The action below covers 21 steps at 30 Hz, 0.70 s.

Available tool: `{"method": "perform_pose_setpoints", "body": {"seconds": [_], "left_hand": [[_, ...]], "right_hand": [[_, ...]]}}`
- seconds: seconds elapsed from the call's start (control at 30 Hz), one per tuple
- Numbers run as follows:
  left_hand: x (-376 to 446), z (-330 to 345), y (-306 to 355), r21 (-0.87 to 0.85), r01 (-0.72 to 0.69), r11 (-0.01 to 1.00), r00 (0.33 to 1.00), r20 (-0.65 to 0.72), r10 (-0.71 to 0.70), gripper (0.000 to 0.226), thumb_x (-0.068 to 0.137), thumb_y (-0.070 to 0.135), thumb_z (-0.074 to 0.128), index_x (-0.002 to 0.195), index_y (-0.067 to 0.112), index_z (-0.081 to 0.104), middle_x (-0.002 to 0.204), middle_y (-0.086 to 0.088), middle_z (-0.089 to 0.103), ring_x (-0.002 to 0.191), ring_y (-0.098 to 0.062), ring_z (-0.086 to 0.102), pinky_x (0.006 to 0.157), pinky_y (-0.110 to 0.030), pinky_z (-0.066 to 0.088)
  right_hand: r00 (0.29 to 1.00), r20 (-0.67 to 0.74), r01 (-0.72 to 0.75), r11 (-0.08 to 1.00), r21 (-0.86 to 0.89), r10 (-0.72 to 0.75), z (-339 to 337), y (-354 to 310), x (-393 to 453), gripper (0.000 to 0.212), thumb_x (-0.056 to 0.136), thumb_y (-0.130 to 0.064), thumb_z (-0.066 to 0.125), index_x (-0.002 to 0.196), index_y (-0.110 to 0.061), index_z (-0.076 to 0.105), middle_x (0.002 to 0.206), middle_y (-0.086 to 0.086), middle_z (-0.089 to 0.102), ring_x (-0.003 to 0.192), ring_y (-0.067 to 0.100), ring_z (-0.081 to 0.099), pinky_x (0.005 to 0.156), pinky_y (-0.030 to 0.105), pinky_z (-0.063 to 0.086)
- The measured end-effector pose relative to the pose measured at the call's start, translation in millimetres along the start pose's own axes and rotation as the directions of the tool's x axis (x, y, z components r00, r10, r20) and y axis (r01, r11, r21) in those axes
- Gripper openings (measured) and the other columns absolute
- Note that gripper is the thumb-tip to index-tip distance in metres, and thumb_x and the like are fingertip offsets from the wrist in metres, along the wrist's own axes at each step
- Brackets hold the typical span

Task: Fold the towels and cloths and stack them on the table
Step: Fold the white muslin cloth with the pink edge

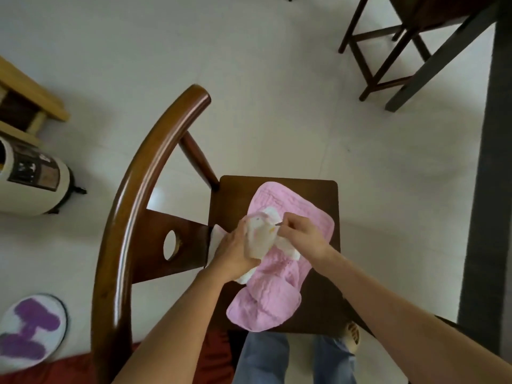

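A pink towel [279, 286] lies crumpled across the dark wooden chair seat [232, 195]. On top of it sits a small white cloth [259, 239] with faint coloured marks. My left hand [234, 253] grips the white cloth from the left side, fingers curled over its edge. My right hand [300, 235] pinches the cloth's upper right edge between thumb and fingers. Part of the white cloth is hidden under both hands.
The chair's curved wooden back [133, 206] arcs along the left. A dark table edge [493, 162] runs down the right, with a wooden stool [388, 51] beyond. A cream appliance [33, 184] and a white-and-purple round mat [30, 331] sit on the floor at left.
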<state>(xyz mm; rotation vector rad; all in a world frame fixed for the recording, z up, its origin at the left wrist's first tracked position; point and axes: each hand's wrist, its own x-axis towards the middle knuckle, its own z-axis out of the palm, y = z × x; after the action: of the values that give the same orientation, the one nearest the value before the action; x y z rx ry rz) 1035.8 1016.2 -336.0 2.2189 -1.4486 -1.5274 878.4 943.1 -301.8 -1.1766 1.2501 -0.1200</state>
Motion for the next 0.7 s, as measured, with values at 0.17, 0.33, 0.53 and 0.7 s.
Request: {"method": "perform_pose_setpoints", "body": {"seconds": [0.17,0.33,0.53,0.7], "left_hand": [[-29,-23,43,-0.032,0.052,0.998,0.968,0.246,-0.043,0.074,0.069,0.063,0.070,0.132,0.031,0.049,0.125,0.007,0.059,0.113,-0.014,0.057,0.096,-0.040,0.051],[-72,-60,134,-0.166,-0.002,0.986,0.912,0.405,0.070,0.045,0.076,0.049,0.074,0.112,0.024,0.065,0.104,0.009,0.071,0.095,-0.006,0.067,0.086,-0.026,0.055],[-105,-68,272,-0.223,-0.024,0.975,0.896,0.429,0.120,0.074,0.089,0.074,0.028,0.114,0.018,0.070,0.104,0.000,0.073,0.088,-0.007,0.066,0.078,-0.021,0.048],[-139,-37,388,0.175,-0.386,0.906,0.891,0.323,0.317,0.032,0.101,0.036,0.045,0.090,0.015,0.067,0.077,0.000,0.061,0.059,0.000,0.046,0.058,-0.019,0.036]], "right_hand": [[0.993,-0.117,0.045,0.911,0.409,0.004,-56,-38,-52,0.030,0.084,-0.007,0.052,0.058,-0.019,0.041,0.058,-0.001,0.041,0.056,0.012,0.039,0.053,0.025,0.031],[0.959,-0.281,0.109,0.864,0.492,0.038,-118,-69,-111,0.015,0.066,-0.017,0.049,0.056,-0.021,0.038,0.056,-0.002,0.038,0.053,0.013,0.037,0.053,0.029,0.024],[0.859,-0.511,0.293,0.795,0.531,0.025,-230,-78,-208,0.014,0.057,-0.017,0.051,0.056,-0.017,0.037,0.058,0.003,0.031,0.055,0.015,0.030,0.052,0.028,0.020],[0.806,-0.589,0.412,0.776,0.477,-0.065,-327,-59,-312,0.027,0.046,-0.024,0.057,0.055,-0.023,0.032,0.058,-0.002,0.024,0.056,0.013,0.025,0.055,0.034,0.011]]}}
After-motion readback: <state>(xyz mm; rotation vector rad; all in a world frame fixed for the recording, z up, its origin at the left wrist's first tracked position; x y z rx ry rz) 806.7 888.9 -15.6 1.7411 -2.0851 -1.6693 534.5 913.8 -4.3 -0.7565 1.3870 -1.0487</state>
